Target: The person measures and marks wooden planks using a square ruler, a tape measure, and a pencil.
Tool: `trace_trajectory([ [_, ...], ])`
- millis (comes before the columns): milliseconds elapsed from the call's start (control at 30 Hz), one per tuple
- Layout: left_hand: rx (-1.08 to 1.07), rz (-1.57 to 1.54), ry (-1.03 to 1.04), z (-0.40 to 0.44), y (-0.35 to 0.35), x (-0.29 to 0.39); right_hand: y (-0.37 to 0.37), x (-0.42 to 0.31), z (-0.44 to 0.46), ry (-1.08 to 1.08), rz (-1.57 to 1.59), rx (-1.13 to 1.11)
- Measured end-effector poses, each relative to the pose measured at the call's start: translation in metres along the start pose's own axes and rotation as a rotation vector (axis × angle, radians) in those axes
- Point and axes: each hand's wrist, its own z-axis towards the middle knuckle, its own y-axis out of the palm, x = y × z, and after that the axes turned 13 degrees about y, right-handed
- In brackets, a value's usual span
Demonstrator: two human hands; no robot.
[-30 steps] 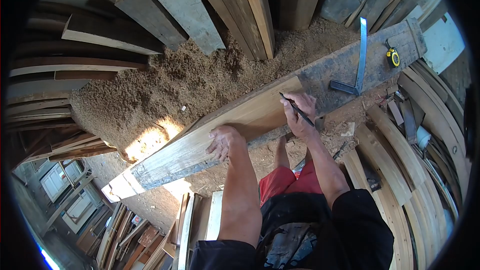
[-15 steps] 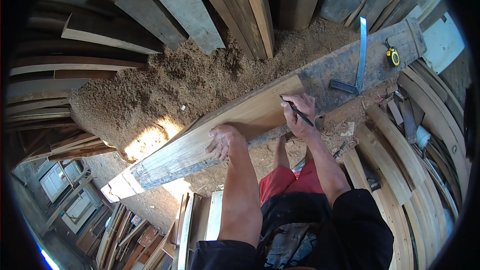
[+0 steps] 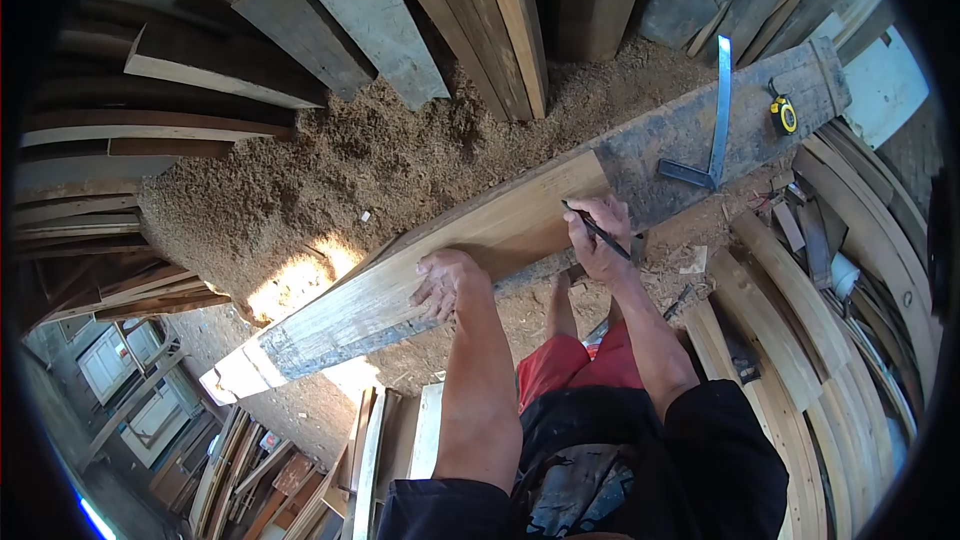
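Observation:
A long light wooden board (image 3: 520,202) lies slantwise across a worn, stained bench plank. My left hand (image 3: 446,280) rests on the board near its front edge, fingers bent and slightly apart. Closed around a dark pencil (image 3: 606,236), my right hand (image 3: 602,230) is at the board's right end. The pencil's tip is close to the wood surface; I cannot tell whether it touches. To the right on the plank lies a metal try square (image 3: 718,130), its blade pointing away from me. Beyond it is a yellow and black tape measure (image 3: 785,116).
The bench plank (image 3: 640,165) extends to the upper right. Sawdust and shavings (image 3: 420,160) cover the ground behind it. Upright boards (image 3: 375,20) lean at the back. Curved timber pieces (image 3: 780,310) are stacked at right, and more offcuts (image 3: 230,460) lie at lower left.
My right hand and the pencil have shifted very slightly, with the pencil tip a little lower and to the right. My left hand stays on the board.

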Motion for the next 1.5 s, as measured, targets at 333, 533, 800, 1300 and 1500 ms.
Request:
trace_trajectory([
  [333,0.013,0.016,0.024,-0.016,-0.059,0.025,-0.004,-0.002,0.003,0.020,0.087,0.046],
  [533,-0.043,0.164,0.031,0.002,-0.017,0.021,-0.112,0.046,0.065,-0.042,-0.309,0.496],
  [800,0.026,0.254,0.026,0.007,-0.009,0.028,-0.287,0.207,0.215,0.318,-0.930,0.438],
  [1300,-1.125,-0.680,1.230,-0.025,-0.165,-0.205,-0.201,0.079,-0.008,0.438,0.233,-0.435],
  [1500,-2.017,-0.802,0.483,-0.047,-0.164,-0.230,-0.080,-0.003,-0.115,0.064,-0.148,-0.831],
])
